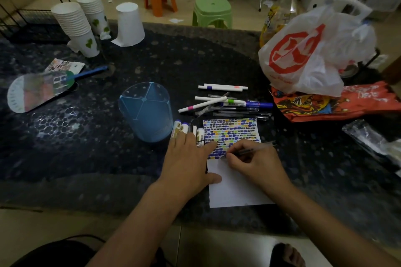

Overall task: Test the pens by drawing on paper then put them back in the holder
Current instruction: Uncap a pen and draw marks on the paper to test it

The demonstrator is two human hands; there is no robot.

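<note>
The blue holder stands empty, left of the paper. The left hand lies flat, fingers spread, pinning the sheet. The right hand grips a pen, testing it; next, likely dropping it into the holder.

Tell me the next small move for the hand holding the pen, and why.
Probably finish the short stroke, then lift the pen toward the blue holder. The right hand has its tip on the paper at the lower edge of the colored marks, the left hand pins the sheet, and the holder looks empty.
</note>
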